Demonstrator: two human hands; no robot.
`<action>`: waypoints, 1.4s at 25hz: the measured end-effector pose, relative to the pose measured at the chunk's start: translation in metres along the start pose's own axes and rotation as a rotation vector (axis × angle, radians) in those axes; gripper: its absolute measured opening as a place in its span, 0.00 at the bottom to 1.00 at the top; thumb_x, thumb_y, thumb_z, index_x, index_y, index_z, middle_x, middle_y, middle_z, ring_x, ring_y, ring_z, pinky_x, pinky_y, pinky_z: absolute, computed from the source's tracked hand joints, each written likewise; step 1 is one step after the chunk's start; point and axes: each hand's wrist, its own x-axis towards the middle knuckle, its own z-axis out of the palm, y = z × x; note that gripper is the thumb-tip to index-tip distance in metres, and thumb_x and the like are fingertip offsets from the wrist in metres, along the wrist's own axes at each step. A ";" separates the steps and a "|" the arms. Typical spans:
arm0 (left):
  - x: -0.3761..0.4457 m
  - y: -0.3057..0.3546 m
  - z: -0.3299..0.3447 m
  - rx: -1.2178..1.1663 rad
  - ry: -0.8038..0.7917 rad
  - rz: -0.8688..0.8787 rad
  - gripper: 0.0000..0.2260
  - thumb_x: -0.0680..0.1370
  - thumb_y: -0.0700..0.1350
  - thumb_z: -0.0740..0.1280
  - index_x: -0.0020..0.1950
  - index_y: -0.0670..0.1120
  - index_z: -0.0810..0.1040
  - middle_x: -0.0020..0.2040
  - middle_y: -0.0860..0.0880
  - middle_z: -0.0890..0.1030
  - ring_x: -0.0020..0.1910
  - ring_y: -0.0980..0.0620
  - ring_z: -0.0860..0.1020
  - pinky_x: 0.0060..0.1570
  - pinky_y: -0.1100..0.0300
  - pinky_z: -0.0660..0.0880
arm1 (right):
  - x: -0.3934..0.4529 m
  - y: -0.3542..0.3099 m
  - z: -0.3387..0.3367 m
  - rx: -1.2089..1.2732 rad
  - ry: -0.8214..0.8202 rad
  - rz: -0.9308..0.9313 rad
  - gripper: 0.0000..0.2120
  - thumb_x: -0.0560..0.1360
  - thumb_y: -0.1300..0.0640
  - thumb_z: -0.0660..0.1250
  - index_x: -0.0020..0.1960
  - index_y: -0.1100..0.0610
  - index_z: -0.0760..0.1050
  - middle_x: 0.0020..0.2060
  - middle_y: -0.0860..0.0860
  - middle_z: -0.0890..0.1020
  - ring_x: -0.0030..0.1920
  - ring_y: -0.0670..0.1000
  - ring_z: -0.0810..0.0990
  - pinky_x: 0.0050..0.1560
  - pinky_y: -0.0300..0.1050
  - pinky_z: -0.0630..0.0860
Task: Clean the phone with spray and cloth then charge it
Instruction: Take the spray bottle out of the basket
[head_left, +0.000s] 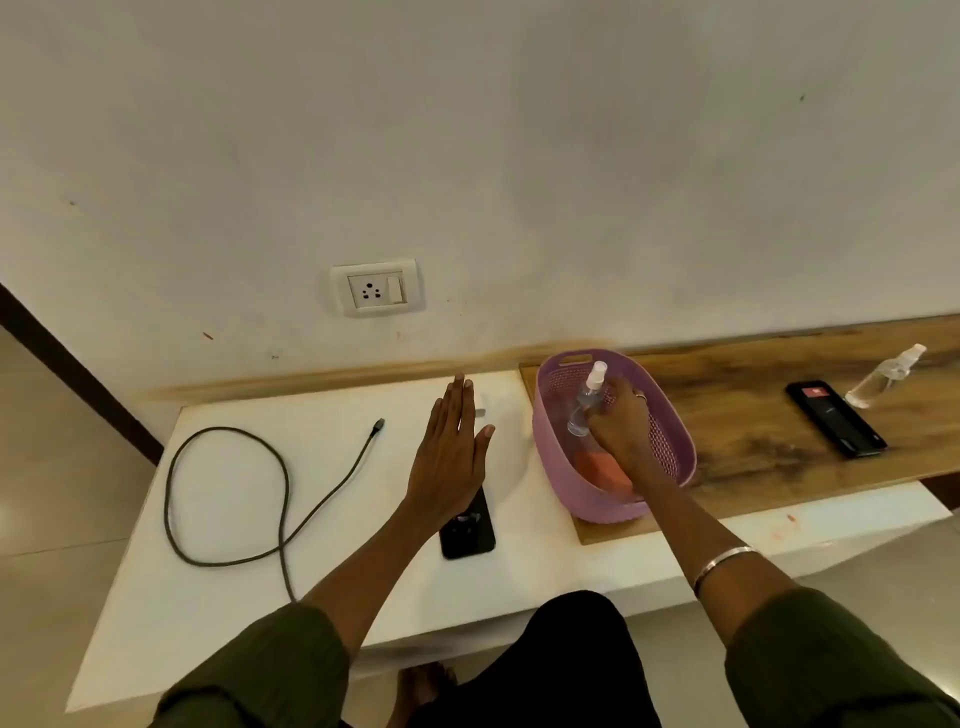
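Observation:
A black phone (467, 532) lies on the white table (234, 519), partly covered by my left hand (452, 457), which hovers flat and open above it with fingers spread. My right hand (621, 426) reaches into the purple basket (670, 405) and grips a clear spray bottle (587, 402) with a white nozzle. An orange cloth (597, 467) lies at the bottom of the basket, below that hand. A dark charging cable (228, 493) loops across the left of the table, its plug end (379, 423) free. A white wall socket (376, 288) sits above.
A wooden board (753, 426) at the right carries the basket, a second black phone (834, 426) and a second clear spray bottle (883, 374) lying on its side. A small white thing (485, 410) shows beyond my left fingers. Tiled floor surrounds the table.

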 end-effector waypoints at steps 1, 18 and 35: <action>0.002 0.000 0.003 -0.002 0.002 -0.006 0.30 0.83 0.56 0.43 0.80 0.41 0.45 0.82 0.45 0.47 0.81 0.52 0.45 0.80 0.56 0.46 | 0.004 0.001 0.003 -0.002 -0.019 -0.001 0.13 0.72 0.58 0.71 0.56 0.58 0.75 0.45 0.52 0.82 0.40 0.49 0.79 0.32 0.33 0.68; 0.023 -0.004 -0.048 -0.011 0.152 0.071 0.25 0.85 0.46 0.51 0.80 0.41 0.49 0.82 0.45 0.51 0.81 0.51 0.49 0.79 0.56 0.53 | -0.006 -0.074 -0.026 -0.008 0.110 -0.257 0.14 0.72 0.62 0.70 0.57 0.63 0.73 0.50 0.60 0.82 0.50 0.59 0.80 0.47 0.47 0.75; -0.002 0.000 -0.158 -0.377 0.245 0.079 0.10 0.82 0.40 0.63 0.61 0.44 0.81 0.49 0.46 0.87 0.49 0.53 0.84 0.53 0.50 0.80 | -0.124 -0.179 0.046 0.014 -0.321 -0.387 0.17 0.76 0.56 0.68 0.62 0.60 0.70 0.57 0.57 0.79 0.57 0.57 0.77 0.59 0.48 0.73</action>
